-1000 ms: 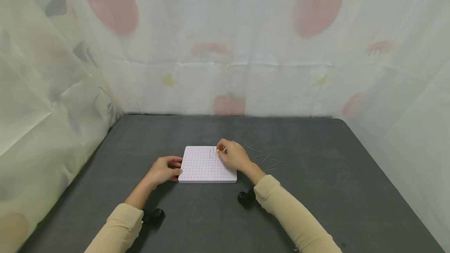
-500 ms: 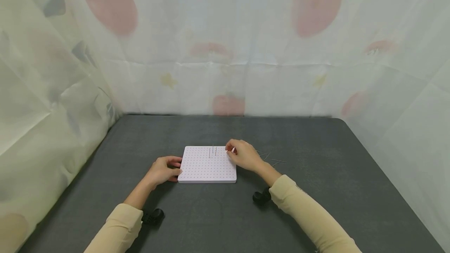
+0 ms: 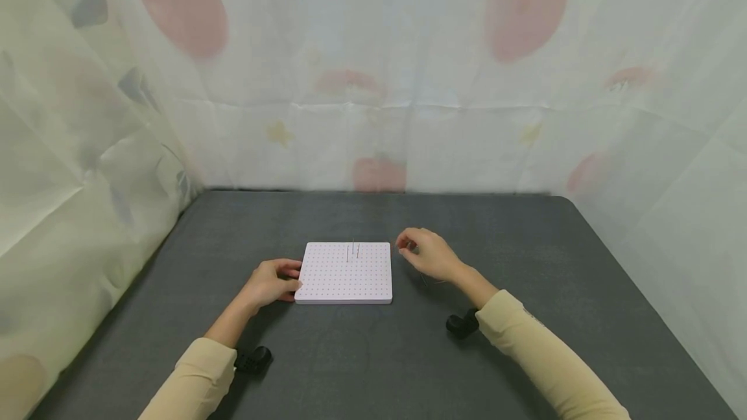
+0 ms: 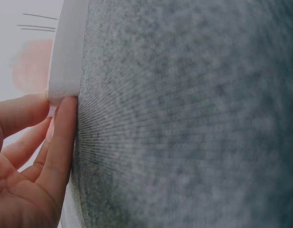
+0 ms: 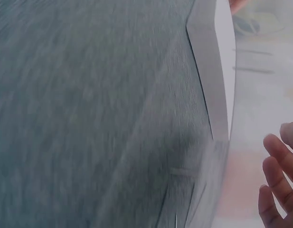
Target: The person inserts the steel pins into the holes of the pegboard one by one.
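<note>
A white pegboard [image 3: 344, 280] dotted with holes lies flat on the dark table. Three thin metal pins [image 3: 358, 251] stand upright near its far edge. My left hand [image 3: 270, 285] holds the board's left side; in the left wrist view the thumb [image 4: 23, 114] is at its upper edge and a finger lies low against its side. To the right of the board, my right hand [image 3: 430, 255] hovers with loosely bent fingers and nothing visible between them. Beneath it lie loose pins [image 5: 190, 204], mostly hidden by the hand in the head view.
A dark grey cloth-like surface covers the table [image 3: 350, 361]. Pale curtains [image 3: 443, 83] with fruit prints hang behind and at both sides. A black wrist camera [image 3: 462, 324] sits below the right wrist, another [image 3: 254, 360] below the left.
My right hand has let go of a pin now standing in the board and moved right, off the board and over the loose pins. The left hand has stayed in place.
</note>
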A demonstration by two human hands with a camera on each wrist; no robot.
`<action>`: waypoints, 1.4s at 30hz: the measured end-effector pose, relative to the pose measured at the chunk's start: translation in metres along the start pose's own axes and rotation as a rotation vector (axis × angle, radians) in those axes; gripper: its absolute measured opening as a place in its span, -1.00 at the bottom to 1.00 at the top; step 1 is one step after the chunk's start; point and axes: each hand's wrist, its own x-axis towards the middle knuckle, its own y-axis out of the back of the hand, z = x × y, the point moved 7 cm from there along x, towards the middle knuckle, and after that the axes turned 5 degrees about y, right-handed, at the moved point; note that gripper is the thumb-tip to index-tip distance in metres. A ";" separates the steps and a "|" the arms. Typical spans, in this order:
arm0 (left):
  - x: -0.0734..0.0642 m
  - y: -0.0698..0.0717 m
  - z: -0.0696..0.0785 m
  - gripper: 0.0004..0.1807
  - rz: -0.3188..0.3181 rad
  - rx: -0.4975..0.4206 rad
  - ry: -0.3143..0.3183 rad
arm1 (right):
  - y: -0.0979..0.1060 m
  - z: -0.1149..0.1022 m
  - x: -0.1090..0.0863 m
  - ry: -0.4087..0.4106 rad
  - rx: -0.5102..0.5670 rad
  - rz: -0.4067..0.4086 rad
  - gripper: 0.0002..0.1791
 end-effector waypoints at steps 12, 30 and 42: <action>-0.001 0.001 0.001 -0.45 -0.001 0.004 0.004 | 0.027 0.022 -0.021 0.024 0.009 0.038 -0.86; 0.001 0.002 0.001 -0.47 -0.001 0.004 -0.007 | 0.025 0.047 -0.057 -0.077 0.135 -0.039 -0.84; 0.001 -0.001 0.000 -0.46 0.001 0.011 -0.006 | 0.014 0.057 -0.077 -0.101 0.171 -0.129 -0.90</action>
